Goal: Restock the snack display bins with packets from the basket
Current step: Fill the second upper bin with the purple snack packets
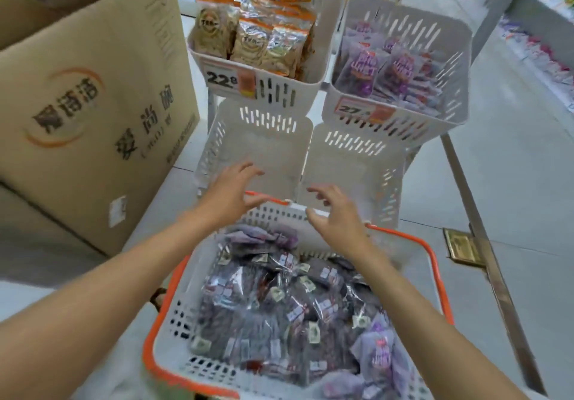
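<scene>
Purple-dark packets [279, 306] fill the orange-rimmed basket [149, 359] nearest the person. Left hand [228, 193] and right hand [334, 216] hover over its far rim, each grip slack, empty. Likely next: pick packets for the empty lower bins [257, 148].

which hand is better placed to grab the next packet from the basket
Probably the right hand: it hovers open nearer the dark packets in the basket, while the left hand is farther out over an empty bin.

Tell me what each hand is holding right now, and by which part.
Nothing is held. The left hand and the right hand are both open with fingers spread, over the far rim of the orange-rimmed basket; neither grips anything.
</scene>
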